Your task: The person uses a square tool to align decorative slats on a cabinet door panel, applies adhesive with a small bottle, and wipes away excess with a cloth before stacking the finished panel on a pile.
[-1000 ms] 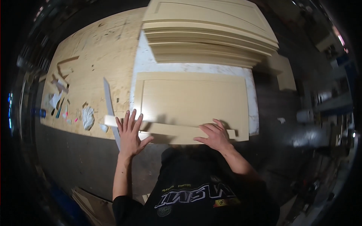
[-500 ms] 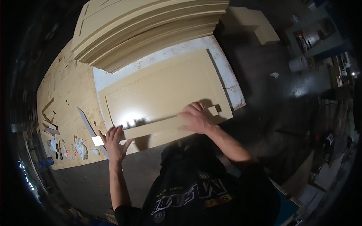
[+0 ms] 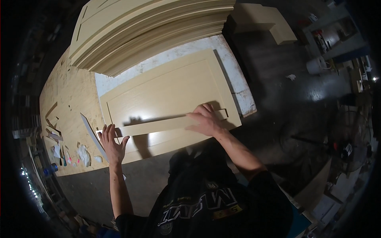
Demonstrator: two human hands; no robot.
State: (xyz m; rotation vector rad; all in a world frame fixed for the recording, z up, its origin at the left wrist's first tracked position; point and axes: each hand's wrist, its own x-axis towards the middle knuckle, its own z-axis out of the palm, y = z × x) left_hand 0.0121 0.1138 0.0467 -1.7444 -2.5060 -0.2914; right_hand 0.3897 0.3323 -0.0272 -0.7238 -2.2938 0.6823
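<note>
A cream-coloured cabinet door panel [image 3: 162, 89] with a recessed centre lies flat in front of me. Across its near part runs a long narrow strip [image 3: 156, 127] of the same colour, casting a shadow on the panel. My left hand [image 3: 113, 144] grips the strip close to its left end, fingers over the far edge and thumb on the near side. Toward the other end, my right hand [image 3: 204, 121] holds it with bent fingers over the top. Whether the strip touches the panel all along its length, I cannot tell.
A tall stack of similar panels [image 3: 151, 37] stands behind on the white board [image 3: 244, 101]. On the plywood tabletop [image 3: 69, 99] at left lie a grey flat strip [image 3: 91, 133], wood offcuts [image 3: 51, 121], a crumpled white cloth [image 3: 83, 154] and small tools. A white bucket [image 3: 316, 66] stands at far right.
The strip's left end has swung away from me with my left hand, which moved left and farther off. My right hand keeps nearly the same place on the strip.
</note>
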